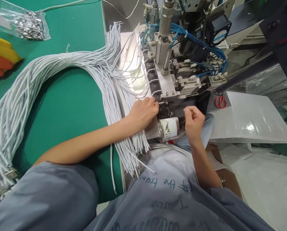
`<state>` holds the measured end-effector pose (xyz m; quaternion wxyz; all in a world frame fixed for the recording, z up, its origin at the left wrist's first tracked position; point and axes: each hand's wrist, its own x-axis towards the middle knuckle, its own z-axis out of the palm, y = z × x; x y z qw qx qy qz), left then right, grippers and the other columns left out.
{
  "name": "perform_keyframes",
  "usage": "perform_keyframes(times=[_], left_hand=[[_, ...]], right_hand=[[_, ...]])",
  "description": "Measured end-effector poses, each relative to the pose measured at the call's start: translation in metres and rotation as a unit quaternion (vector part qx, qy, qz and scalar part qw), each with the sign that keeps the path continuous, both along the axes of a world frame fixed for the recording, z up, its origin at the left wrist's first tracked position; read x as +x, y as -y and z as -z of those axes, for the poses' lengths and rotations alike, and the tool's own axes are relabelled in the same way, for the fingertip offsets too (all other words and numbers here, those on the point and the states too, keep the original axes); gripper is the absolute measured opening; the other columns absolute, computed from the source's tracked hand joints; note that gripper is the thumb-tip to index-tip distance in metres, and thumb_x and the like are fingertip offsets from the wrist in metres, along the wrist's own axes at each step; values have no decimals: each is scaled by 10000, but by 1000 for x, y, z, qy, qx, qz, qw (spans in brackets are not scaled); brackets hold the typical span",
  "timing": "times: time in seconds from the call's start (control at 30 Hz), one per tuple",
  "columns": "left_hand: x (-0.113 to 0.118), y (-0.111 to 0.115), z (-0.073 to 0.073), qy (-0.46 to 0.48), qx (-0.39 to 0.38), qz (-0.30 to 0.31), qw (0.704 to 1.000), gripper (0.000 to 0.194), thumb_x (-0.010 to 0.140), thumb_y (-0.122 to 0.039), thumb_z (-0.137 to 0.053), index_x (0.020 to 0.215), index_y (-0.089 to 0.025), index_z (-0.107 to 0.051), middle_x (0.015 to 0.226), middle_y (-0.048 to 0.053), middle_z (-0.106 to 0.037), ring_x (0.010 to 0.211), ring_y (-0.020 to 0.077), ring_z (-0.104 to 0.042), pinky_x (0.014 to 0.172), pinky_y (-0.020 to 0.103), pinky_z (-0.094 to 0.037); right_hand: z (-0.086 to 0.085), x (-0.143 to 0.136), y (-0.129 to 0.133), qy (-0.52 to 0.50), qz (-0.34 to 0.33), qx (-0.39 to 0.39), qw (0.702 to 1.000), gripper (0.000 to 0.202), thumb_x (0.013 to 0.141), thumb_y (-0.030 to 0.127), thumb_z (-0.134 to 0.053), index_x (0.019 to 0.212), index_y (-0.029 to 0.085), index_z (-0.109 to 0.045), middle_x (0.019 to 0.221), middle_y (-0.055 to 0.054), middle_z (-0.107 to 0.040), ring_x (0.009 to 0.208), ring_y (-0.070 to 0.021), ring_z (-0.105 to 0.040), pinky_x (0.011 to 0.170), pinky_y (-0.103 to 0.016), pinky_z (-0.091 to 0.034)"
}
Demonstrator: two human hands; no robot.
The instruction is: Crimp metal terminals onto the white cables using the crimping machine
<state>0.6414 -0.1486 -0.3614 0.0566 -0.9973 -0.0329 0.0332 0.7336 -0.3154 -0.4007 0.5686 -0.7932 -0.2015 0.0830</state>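
My left hand is closed at the front edge of the machine, pinching a white cable whose end points into the lowest slot. Most of that cable is hidden by the fingers. Above it, several other white cables curve into neighbouring slots. My right hand hovers to the right of the slot, fingers curled and pressed together; whatever they may hold is not visible. A small plastic bag with a white label lies between my hands. Under my left forearm runs a thick bundle of white cables.
The green mat carries the bundle, a bag of small metal parts and orange-yellow objects. Blue air hoses cross the machine. Red-handled scissors lie by a translucent sheet on the right.
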Motion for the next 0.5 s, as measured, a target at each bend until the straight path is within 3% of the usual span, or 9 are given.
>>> perform_keyframes(times=[0.03, 0.1, 0.2, 0.3, 0.4, 0.5], left_hand=[[1, -1, 1, -5, 4, -20, 1000, 252, 810, -12, -430, 995, -82, -588, 827, 117, -581, 741, 200, -538, 481, 262, -274], [3, -2, 3, -10, 2, -42, 999, 309, 799, -23, -420, 1068, -75, -562, 855, 130, -585, 747, 210, -544, 487, 263, -281], [5, -3, 6, 6, -12, -44, 999, 299, 786, -34, -411, 1026, -79, -584, 842, 134, -588, 709, 204, -548, 495, 266, -291], [6, 0, 6, 40, -29, -41, 998, 232, 820, -73, -393, 864, -96, -620, 774, 118, -593, 622, 174, -539, 480, 268, -266], [4, 8, 1, 74, -71, -9, 995, 271, 855, -139, -385, 711, -115, -614, 663, 82, -586, 513, 140, -498, 452, 275, -230], [-2, 19, -4, 112, -136, 47, 983, 318, 871, -198, -391, 627, -134, -584, 588, 44, -568, 463, 115, -474, 429, 277, -202]], right_hand=[[-6, -15, 5, 7, -7, -3, 1000, 191, 845, 309, -475, 714, 187, -544, 601, 27, -494, 518, -94, -435, 497, -225, -357], [-11, -45, 11, -16, -99, -36, 994, 144, 823, 290, -529, 751, 187, -599, 601, 18, -568, 509, -99, -494, 500, -224, -398], [-3, -83, 9, -79, -224, -83, 968, 146, 762, 269, -610, 874, 183, -647, 719, -23, -686, 567, -125, -602, 555, -241, -480], [10, -100, -1, -68, -240, -102, 963, 231, 749, 237, -603, 971, 189, -644, 751, -29, -706, 598, -138, -626, 591, -258, -505], [13, -100, -9, -7, -246, -129, 961, 267, 759, 177, -543, 1008, 199, -636, 695, -10, -689, 575, -139, -611, 591, -258, -489], [8, -97, -15, 52, -265, -185, 945, 136, 787, 220, -527, 819, 180, -653, 614, -30, -658, 556, -168, -598, 579, -279, -459]])
